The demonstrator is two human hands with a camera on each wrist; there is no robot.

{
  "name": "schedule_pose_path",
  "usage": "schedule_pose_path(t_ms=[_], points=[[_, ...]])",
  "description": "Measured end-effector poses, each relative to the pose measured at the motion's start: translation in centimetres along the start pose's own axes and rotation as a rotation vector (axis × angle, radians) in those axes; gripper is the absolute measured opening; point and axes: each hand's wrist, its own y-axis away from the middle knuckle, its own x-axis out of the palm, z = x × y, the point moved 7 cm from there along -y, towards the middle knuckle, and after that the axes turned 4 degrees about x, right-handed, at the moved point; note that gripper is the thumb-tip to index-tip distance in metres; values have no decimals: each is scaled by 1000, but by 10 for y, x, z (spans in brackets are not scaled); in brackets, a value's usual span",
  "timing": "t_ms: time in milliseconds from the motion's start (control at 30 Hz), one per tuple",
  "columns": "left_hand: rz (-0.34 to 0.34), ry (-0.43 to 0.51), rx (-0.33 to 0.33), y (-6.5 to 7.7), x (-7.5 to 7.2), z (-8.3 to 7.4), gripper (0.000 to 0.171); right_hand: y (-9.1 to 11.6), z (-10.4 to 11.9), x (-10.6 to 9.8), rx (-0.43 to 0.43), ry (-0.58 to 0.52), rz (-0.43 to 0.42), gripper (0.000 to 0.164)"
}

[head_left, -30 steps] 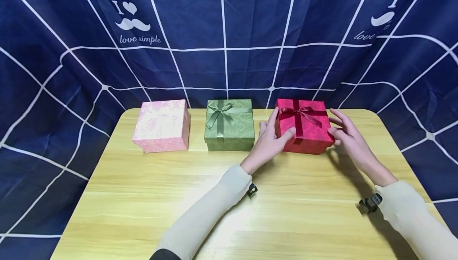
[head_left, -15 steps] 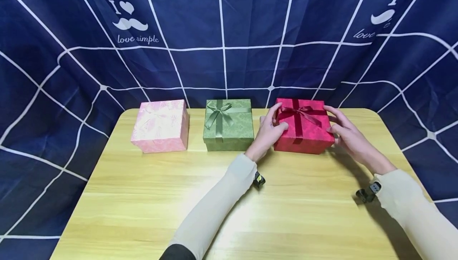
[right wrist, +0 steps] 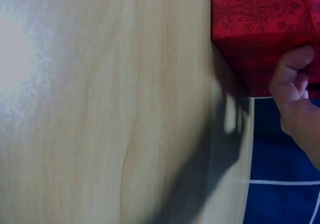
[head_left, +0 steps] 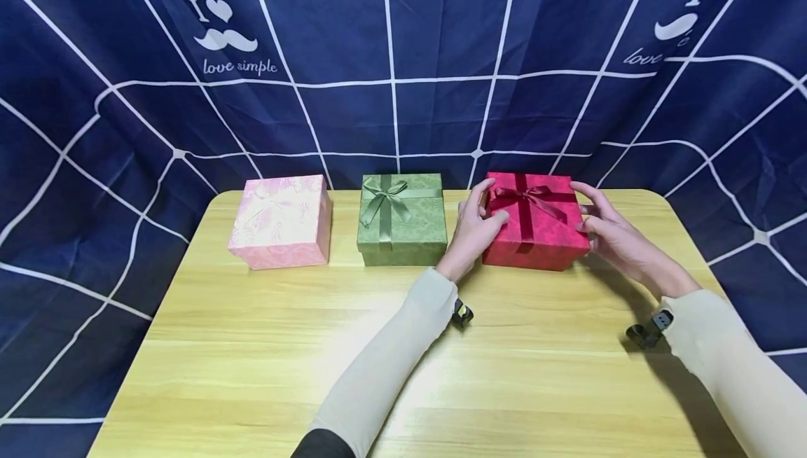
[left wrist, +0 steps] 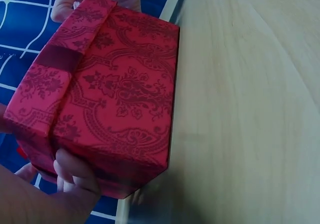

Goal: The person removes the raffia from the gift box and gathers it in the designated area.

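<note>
A red gift box [head_left: 536, 241] with a dark red ribbon bow sits at the back right of the table. My left hand [head_left: 471, 230] holds its left side, the index finger at the far corner and the thumb near the front. On the opposite side my right hand [head_left: 621, 244] holds it, fingers bent along the lid's edge. In the left wrist view, the left thumb [left wrist: 75, 169] lies at the lower rim of the lid [left wrist: 65, 64], which sits on the base. The right thumb [right wrist: 295, 59] is against the patterned side in the right wrist view.
Left of the red box stands a green gift box [head_left: 403, 234] with a bow, close to my left hand. A pink gift box [head_left: 277, 223] is farther left. Behind the wooden table [head_left: 536, 353] hangs a blue cloth [head_left: 340, 31] with white lines.
My left thumb has drawn back from the front of the lid to its left edge, and the right fingers have come in closer to the right side. The boxes stay where they were.
</note>
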Motion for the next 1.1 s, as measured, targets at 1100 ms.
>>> schedule_pose_path(t_ms=[1100], points=[[95, 79, 185, 5, -5, -30, 76, 9, 30, 9, -121, -69, 22, 76]])
